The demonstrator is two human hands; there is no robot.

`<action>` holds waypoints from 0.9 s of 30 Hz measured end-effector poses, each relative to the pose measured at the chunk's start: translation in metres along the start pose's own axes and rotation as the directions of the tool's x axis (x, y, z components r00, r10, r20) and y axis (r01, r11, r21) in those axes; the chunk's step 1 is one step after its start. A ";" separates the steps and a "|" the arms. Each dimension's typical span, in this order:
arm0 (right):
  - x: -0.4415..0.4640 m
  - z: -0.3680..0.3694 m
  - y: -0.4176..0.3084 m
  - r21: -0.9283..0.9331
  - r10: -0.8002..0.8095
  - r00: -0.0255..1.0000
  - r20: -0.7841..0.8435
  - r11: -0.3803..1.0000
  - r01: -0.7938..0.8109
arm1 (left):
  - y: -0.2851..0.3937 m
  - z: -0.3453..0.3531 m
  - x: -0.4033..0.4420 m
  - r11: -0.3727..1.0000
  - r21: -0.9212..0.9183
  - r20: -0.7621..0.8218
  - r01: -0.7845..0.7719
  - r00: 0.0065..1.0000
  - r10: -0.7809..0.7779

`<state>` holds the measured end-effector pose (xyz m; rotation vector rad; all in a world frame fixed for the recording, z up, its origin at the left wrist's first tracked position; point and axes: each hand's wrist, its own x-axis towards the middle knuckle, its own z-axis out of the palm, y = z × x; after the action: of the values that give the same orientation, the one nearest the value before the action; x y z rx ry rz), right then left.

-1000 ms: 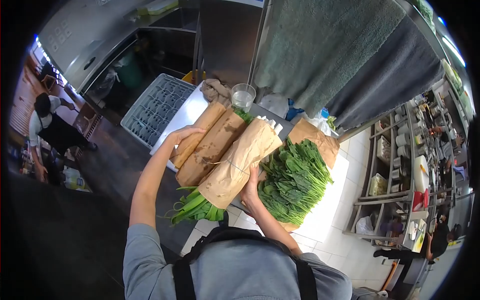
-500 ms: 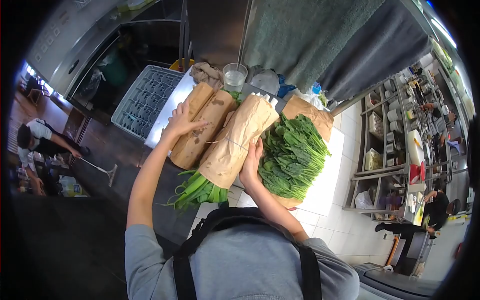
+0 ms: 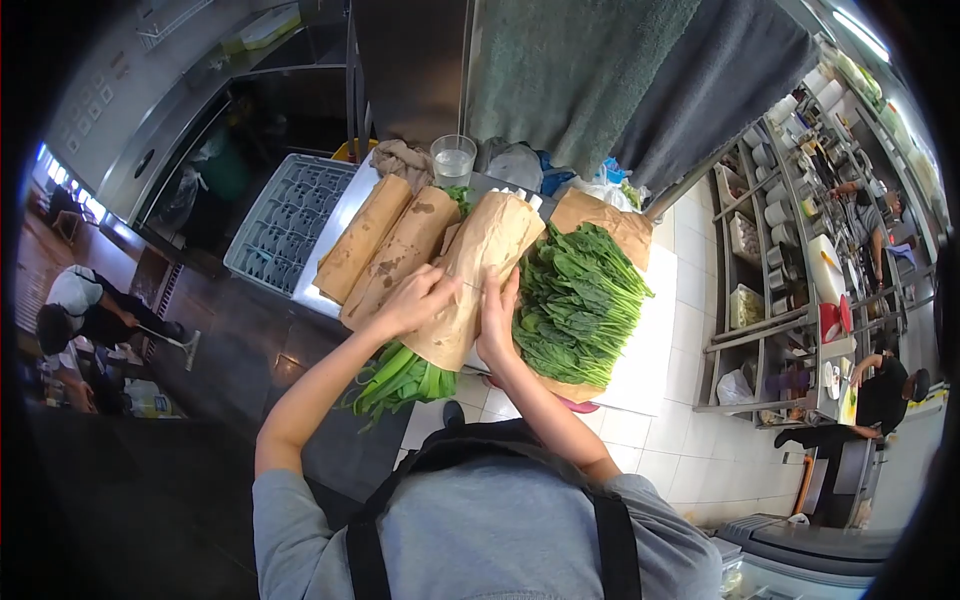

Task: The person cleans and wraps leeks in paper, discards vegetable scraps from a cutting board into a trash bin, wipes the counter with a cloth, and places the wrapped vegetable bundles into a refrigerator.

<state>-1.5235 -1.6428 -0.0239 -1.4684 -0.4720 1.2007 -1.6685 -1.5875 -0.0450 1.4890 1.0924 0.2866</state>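
Observation:
A brown-paper bundle of what look like leeks [image 3: 478,245] lies tilted before me, white ends at the top and long green leaves [image 3: 405,382] spilling from the bottom. My left hand [image 3: 422,302] is on its left side, fingers curled and pinched near a thin tie; what they hold is too small to make out. Along the right side, my right hand [image 3: 497,315] grips the bundle, thumb on the paper. Two more paper rolls [image 3: 365,240] lie to the left. Right of the bundle, a leafy spinach-like bunch [image 3: 580,310] rests on brown paper [image 3: 600,222].
Behind the rolls stand a glass [image 3: 453,160] and a crumpled cloth [image 3: 402,160]. A grey dish rack [image 3: 285,225] sits at the left. A person with a floor squeegee [image 3: 192,350] is at far left; other people work by shelves [image 3: 775,280] at right.
My left hand has left the neighbouring paper roll and moved right and down onto the leek bundle, its spread fingers now curled. My right hand stays on the bundle's right side.

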 end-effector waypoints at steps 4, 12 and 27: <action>0.006 -0.013 0.020 0.187 -0.019 0.993 0.115 0.982 -0.003 | 0.022 0.014 -0.009 0.999 0.046 -0.072 0.021 0.997 -0.017; 0.026 -0.048 0.030 0.046 0.030 0.960 0.277 0.998 -0.044 | 0.024 0.004 -0.032 0.905 -0.423 -0.165 0.039 0.979 -0.119; 0.040 -0.084 0.088 -0.388 -0.262 0.760 0.595 0.734 0.557 | 0.160 0.275 -0.329 0.894 -0.089 -0.917 -0.439 -0.314 -0.246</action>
<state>-1.4639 -1.6770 -0.1316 -1.3665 -1.5552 1.1001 -1.5721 -1.9878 0.1552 0.4981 1.9616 2.2136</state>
